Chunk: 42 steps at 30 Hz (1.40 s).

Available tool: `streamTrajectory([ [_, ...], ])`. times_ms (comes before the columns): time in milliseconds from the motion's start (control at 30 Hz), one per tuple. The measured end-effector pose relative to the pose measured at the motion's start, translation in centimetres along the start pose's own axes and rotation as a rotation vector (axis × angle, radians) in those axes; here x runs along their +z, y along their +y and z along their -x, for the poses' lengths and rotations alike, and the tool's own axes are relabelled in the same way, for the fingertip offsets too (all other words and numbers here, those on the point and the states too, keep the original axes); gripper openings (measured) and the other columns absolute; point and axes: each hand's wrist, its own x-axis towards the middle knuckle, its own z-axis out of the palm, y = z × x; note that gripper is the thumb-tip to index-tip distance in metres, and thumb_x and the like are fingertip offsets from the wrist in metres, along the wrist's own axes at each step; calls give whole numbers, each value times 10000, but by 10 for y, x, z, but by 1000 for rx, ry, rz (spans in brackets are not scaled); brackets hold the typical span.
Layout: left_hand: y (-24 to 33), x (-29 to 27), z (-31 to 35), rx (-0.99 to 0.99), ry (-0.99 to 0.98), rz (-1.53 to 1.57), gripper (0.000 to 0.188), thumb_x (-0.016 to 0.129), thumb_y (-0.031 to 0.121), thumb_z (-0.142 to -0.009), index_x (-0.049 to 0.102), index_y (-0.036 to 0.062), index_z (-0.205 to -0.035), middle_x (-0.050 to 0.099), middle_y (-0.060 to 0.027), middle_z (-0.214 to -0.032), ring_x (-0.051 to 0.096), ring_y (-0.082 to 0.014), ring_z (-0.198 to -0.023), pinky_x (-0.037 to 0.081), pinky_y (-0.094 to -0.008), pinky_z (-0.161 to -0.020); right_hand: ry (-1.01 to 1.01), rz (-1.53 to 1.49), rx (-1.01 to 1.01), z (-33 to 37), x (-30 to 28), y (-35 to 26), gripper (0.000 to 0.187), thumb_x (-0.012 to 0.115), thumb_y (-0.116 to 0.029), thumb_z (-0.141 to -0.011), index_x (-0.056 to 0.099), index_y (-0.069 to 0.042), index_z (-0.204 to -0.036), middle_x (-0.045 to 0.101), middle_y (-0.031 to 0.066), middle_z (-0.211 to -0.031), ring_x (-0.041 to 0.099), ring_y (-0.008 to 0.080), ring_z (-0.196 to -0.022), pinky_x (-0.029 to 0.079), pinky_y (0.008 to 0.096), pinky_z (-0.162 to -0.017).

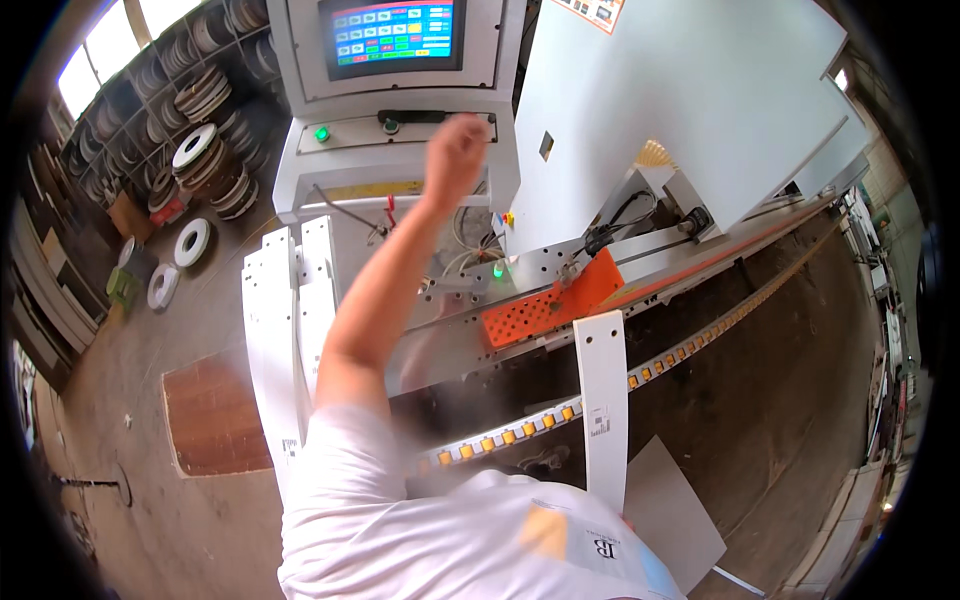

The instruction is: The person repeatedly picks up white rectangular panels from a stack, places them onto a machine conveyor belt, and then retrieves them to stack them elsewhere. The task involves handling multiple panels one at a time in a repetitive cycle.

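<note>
My left arm reaches up to the grey control panel below a lit screen. At the panel's right end is my left hand, its fingers curled in and slightly blurred; what they hold or press, if anything, is hidden. A black bar-shaped object lies on the panel just beside it. In front of my body a long white board with two holes stands upright. Only a sliver of skin, apparently my right hand, shows by its lower edge, so its grip is hidden.
White drilled boards stand at left. An orange perforated plate sits on the machine bed, beside a large white housing. A curved roller strip with yellow blocks crosses before me. Edge-band rolls are stacked at far left.
</note>
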Motion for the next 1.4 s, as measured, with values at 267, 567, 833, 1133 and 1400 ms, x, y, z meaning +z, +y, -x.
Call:
streamTrajectory([
  [267, 123, 36, 229, -687, -185, 369, 254, 508, 224, -1075, 653, 19, -1037, 595, 6, -785, 530, -49, -661, 451, -238, -610, -56, 47, -70, 3, -17, 29, 500, 532, -411, -1028, 556, 26, -786, 515, 159, -674, 482, 182, -647, 404, 430, -620],
  [567, 160, 69, 404, -942, -323, 196, 702, 648, 131, -980, 234, -18, -1528, 621, -170, -1254, 674, -196, -956, 559, -352, -844, -164, 126, -79, -29, -39, 108, 531, 521, -428, -1027, 566, 56, -812, 539, 226, -686, 518, 220, -642, 425, 460, -640],
  [833, 128, 93, 429, -1019, -499, -128, 918, 697, 229, -931, 89, 7, -1582, 714, -175, -1079, 697, -304, -913, 537, -391, -802, -243, 274, -50, -33, -15, 17, 673, 479, -579, -1016, 632, 55, -850, 630, 234, -755, 584, 308, -694, 464, 454, -700],
  [1133, 123, 99, 431, -1083, -427, -34, 862, 659, 217, -961, 131, 78, -1628, 706, -136, -952, 673, -258, -804, 526, -366, -755, -236, 318, 24, -39, 18, -67, 751, 457, -652, -1002, 658, 63, -892, 654, 189, -796, 590, 250, -778, 474, 415, -750],
  [1400, 120, 104, 428, -1220, -276, 167, 809, 669, 187, -964, 212, 121, -1629, 651, -72, -749, 575, -139, -633, 509, -290, -683, -282, 134, 124, -56, 18, -56, 671, 521, -587, -1012, 656, 44, -830, 584, 49, -746, 498, 138, -758, 450, 352, -707],
])
